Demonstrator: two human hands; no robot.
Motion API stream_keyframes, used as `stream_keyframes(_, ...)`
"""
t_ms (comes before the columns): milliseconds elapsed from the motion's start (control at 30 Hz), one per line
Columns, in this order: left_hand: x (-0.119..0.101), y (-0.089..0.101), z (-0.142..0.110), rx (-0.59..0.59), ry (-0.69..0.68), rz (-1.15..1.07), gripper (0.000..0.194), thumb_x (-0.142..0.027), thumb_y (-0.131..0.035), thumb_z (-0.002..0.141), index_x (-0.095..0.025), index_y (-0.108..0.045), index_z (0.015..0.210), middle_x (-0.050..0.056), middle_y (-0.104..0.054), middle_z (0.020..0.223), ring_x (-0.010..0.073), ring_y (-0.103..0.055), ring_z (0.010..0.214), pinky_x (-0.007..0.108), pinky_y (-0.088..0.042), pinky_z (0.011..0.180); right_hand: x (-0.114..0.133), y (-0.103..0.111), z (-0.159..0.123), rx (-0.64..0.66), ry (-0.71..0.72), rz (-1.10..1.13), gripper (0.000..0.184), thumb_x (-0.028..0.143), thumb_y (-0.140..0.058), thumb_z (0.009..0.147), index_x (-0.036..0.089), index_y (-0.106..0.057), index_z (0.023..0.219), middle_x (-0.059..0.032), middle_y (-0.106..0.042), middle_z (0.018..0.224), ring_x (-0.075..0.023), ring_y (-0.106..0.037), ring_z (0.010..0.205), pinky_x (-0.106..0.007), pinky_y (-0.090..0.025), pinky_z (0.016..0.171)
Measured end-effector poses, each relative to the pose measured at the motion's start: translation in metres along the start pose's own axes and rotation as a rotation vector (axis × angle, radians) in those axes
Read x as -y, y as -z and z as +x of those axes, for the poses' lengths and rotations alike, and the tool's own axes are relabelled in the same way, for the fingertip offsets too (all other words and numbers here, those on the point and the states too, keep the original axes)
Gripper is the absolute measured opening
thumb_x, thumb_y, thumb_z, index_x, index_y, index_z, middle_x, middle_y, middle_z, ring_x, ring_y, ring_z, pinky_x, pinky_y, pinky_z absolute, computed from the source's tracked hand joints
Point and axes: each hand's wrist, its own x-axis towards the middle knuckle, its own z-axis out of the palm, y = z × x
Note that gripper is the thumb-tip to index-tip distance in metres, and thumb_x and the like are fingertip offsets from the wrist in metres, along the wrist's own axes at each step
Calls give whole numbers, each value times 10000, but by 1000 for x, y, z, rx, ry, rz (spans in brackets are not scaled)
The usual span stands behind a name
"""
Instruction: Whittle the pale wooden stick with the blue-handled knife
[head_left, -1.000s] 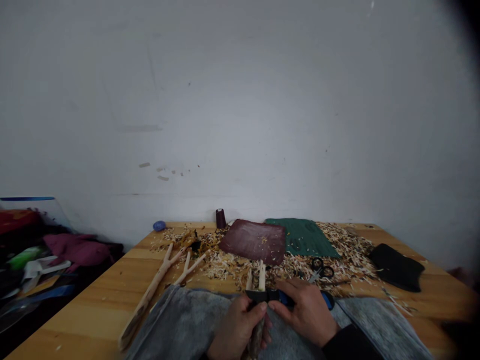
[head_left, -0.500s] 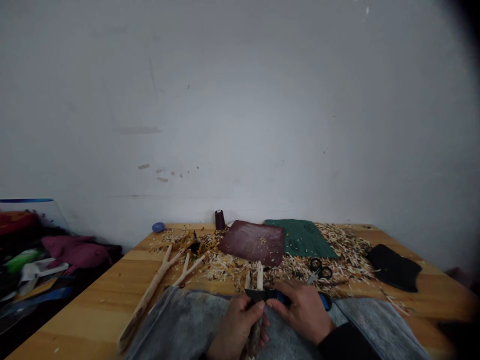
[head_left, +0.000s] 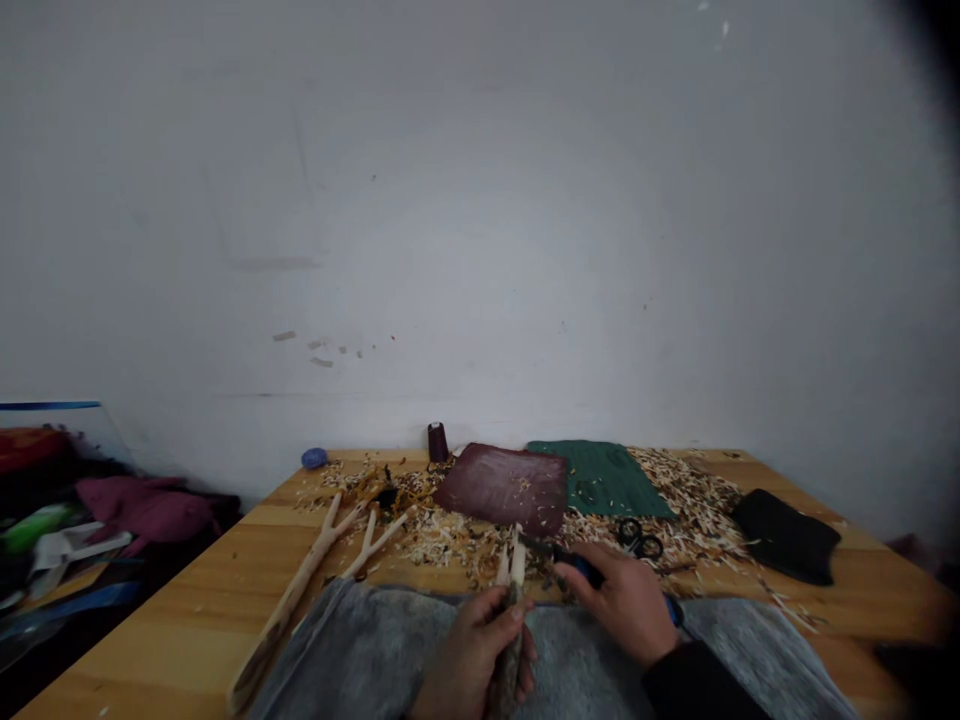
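Wrapped round a forked branch (head_left: 517, 572) is my left hand (head_left: 480, 640); the branch's upper prongs are peeled pale, and its lower part keeps dark bark. My right hand (head_left: 622, 605) is closed round the blue-and-black handle of a knife (head_left: 581, 568). The knife's dark blade points left, its end close to the tip of the right prong; whether it touches the wood I cannot tell. Beneath both hands lies a grey cloth (head_left: 375, 640). Just beyond my right hand are black-handled scissors (head_left: 640, 540), partly hidden.
Two peeled forked sticks, one long (head_left: 296, 590) and one shorter (head_left: 369, 545), lie left. Wood shavings (head_left: 442, 535) cover the wooden table (head_left: 165, 620) around a maroon sheet (head_left: 502, 485), green sheet (head_left: 615, 480) and black piece (head_left: 786, 537). A thread spool (head_left: 437, 442) stands by the wall.
My right hand has moved the knife away from my left thumb, up toward the prong's tip. The blade, earlier lying across the branch, now points at its end. My left hand still grips the branch.
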Motion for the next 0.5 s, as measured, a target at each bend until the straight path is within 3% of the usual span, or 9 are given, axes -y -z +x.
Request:
stream_keyframes(200, -4, -3, -3, -49, 8, 23, 462, -572, -680, 661, -187, -518, 857, -22, -658, 597, 87, -542, 399, 203, -351, 383, 40, 5, -5, 124, 142, 131, 497, 638, -396, 913, 237, -689, 904, -43, -696, 816, -192, -658, 741, -268, -427, 643)
stream_keyframes(367, -5, -7, -3, -90, 23, 47, 516, -607, -700, 601, -190, -505, 833, -32, -653, 583, 82, -540, 394, 201, -358, 382, 41, 8, -3, 169, 125, 151, 503, 641, -394, 911, 234, -689, 885, -43, -687, 802, -200, -658, 747, -273, -414, 639)
stream_keyframes(500, 0, -5, 1, -97, 9, 64, 493, -589, -680, 639, -179, -500, 846, -26, -656, 595, 78, -538, 392, 197, -362, 374, 40, 7, -4, 205, 96, 143, 480, 628, -419, 908, 238, -697, 875, -34, -692, 808, -203, -664, 741, -277, -406, 631)
